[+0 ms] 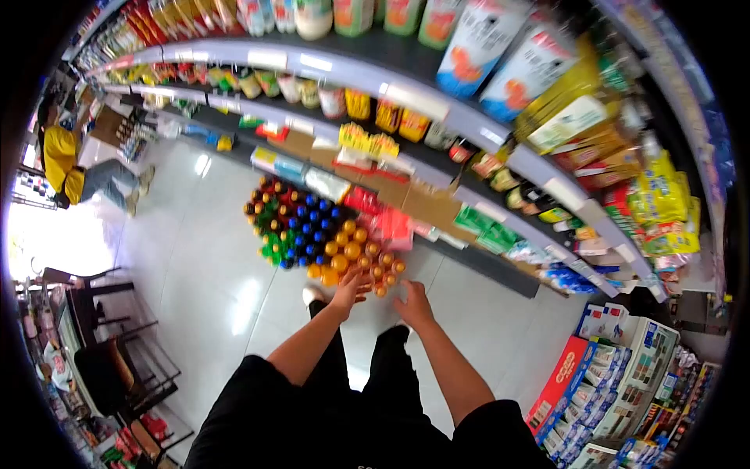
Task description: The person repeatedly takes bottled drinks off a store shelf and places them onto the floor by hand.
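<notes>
A tight cluster of bottles stands on the floor in front of me, seen from above. It has blue-capped dark bottles (312,224), green bottles with gold caps (273,246) and orange-capped bottles (346,248). Nearest to me are several smaller orange-topped bottles (384,270). My left hand (351,292) reaches to the front edge of these, fingers stretched apart; whether it touches a bottle I cannot tell. Just to the right of the group hangs my right hand (416,305), with its thumb and fingers apart and nothing visible in it.
Long shelves (375,78) with jars, pouches and packets curve behind the bottles. Boxes of small goods (594,375) stand at the lower right. Dark chairs (117,367) are at the left. Farther back at left is a person in a yellow top (62,156). My feet are close below the bottles.
</notes>
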### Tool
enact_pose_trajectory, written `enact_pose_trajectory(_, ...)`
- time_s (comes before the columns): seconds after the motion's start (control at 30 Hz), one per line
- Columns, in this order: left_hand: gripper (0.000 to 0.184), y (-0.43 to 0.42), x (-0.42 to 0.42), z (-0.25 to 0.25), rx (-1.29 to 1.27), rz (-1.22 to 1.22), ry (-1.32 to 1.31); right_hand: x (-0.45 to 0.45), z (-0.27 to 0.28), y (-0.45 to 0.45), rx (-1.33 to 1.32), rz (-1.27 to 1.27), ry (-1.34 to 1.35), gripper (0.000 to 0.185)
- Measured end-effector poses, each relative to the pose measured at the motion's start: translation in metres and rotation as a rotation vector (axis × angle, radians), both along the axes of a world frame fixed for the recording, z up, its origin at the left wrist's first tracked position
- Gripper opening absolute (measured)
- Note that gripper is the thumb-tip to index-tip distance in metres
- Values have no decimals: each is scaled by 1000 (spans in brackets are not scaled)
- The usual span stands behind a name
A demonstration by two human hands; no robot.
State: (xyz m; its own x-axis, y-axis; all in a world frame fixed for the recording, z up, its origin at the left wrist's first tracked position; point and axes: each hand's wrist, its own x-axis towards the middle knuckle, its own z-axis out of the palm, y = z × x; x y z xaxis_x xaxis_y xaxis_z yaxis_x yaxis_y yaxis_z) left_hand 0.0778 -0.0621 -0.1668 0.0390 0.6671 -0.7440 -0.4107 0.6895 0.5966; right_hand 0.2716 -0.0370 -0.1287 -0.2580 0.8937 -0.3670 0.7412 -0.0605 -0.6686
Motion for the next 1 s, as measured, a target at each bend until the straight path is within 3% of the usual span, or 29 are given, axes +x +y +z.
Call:
enact_pose_trajectory(0.1,48,22,-5,71,176,16,-61,13,28,15,307,-38,158,49)
enact_pose_trajectory(0.2,50,41,-8,128,323,102,-54,19,86,34,192,-286,342,47)
enact_pose_trajectory(0.37,56,73,-11,195,677,112,-25,30,145,67,297,-372,583,42)
enact_pose_trajectory(0.43,58,84,-12,237,776,77,-37,14,210,69,266,-469,738,41)
enact_pose_trajectory(0.47,59,89,-11,259,854,55,-16,14,230,73,139,-451,857,43)
enact_pose_trajectory(0.63,63,112,-9,346,1143,-9,2,-5,309,83,423,-257,953,42)
enact_pose_trajectory(0.83,68,130,-26,435,1434,-62,66,-26,420,75,480,-174,1074,49)
enact_pose_trajectory(1.0,67,154,-46,490,1612,-101,121,-47,481,91,793,-38,1063,51)
